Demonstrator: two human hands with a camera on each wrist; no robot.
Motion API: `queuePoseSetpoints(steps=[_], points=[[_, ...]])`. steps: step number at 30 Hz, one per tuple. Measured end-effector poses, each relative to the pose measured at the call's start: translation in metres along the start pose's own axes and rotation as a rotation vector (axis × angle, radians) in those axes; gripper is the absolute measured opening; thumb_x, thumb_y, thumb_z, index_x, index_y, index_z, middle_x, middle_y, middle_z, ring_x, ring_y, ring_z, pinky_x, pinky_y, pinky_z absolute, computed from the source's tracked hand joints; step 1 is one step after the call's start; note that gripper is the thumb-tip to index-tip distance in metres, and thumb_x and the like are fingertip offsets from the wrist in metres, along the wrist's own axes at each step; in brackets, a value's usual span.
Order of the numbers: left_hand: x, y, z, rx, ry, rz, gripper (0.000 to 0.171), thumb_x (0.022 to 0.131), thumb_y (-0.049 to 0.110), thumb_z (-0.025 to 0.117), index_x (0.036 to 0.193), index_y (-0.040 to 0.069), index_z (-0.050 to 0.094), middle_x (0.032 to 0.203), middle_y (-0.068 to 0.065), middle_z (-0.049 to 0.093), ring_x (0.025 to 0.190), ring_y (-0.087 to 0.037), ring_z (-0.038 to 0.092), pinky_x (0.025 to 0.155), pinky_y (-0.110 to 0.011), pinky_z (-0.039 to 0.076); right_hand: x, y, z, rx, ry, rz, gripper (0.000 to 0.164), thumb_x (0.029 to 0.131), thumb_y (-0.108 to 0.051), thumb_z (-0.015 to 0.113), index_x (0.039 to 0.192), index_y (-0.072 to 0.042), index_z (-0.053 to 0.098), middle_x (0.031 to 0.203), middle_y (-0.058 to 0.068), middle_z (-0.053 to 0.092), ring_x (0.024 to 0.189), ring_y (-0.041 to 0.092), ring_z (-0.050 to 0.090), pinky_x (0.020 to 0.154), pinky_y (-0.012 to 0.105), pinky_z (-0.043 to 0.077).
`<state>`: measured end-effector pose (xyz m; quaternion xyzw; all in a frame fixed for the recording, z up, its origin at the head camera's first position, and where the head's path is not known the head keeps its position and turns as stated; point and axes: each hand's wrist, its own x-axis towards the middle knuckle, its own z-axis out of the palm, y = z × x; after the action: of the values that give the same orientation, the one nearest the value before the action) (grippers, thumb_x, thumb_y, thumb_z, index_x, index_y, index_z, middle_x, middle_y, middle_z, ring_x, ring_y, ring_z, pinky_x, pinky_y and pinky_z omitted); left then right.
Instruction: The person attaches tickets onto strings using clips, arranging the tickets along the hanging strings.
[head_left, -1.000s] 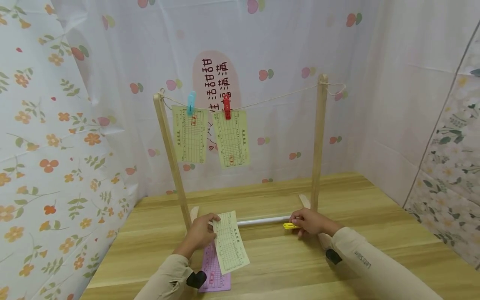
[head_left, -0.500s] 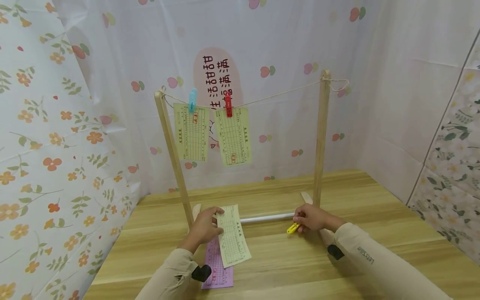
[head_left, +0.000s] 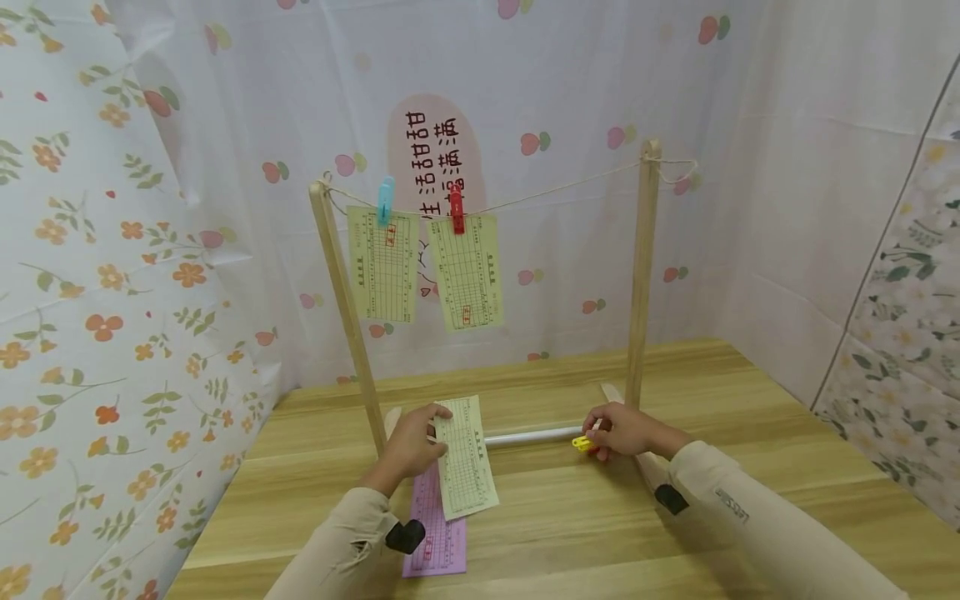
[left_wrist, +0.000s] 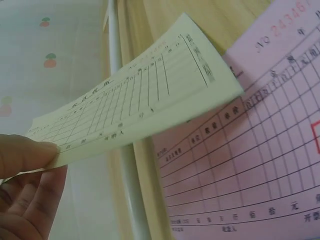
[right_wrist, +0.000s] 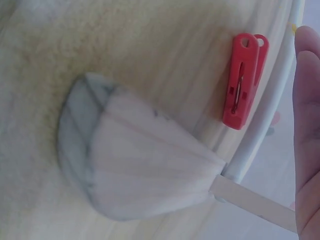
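My left hand (head_left: pixel 415 442) pinches a pale yellow printed receipt slip (head_left: pixel 467 458) near its upper left edge, thumb on one face and fingers behind. The slip slants over a pink receipt pad (head_left: pixel 442 546) on the table, overlapping its upper part. With thumb and fingertips my right hand (head_left: pixel 624 428) holds a yellow clothespin (head_left: pixel 581 443) near the rack's right foot. In the right wrist view a red clothespin (right_wrist: pixel 241 82) lies on the table beside the white bar, and only the edge of the right hand shows.
A wooden rack has a left post (head_left: pixel 348 325), a right post (head_left: pixel 640 283) and a white bar (head_left: pixel 532 437) low between them. From its string (head_left: pixel 558 187) hang two yellow slips, under a blue clothespin (head_left: pixel 386 200) and a red clothespin (head_left: pixel 457 208). Patterned curtains surround the wooden table (head_left: pixel 555 533).
The left hand has raised the yellow slip and moved it slightly away from me, uncovering more of the pink pad. The yellow clothespin has turned in the right hand's fingers.
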<state>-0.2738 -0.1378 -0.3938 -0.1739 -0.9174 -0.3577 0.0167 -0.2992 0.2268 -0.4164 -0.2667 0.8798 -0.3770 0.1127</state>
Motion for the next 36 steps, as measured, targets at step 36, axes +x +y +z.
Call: queuePoseSetpoints(steps=[36], points=[[0.02,0.031,-0.007,0.042,0.03,0.07,0.038,0.074,0.002,0.07,0.108,0.015,0.058,0.103,-0.006,0.058,0.087,-0.02,0.06,0.06,-0.028,0.048,-0.002,-0.018,-0.025,-0.003,0.094,0.005,0.012,0.091,-0.009,0.054,0.093,0.003,0.054,0.084,0.013,0.057,0.072,0.025,0.064,0.062,0.043,0.052]])
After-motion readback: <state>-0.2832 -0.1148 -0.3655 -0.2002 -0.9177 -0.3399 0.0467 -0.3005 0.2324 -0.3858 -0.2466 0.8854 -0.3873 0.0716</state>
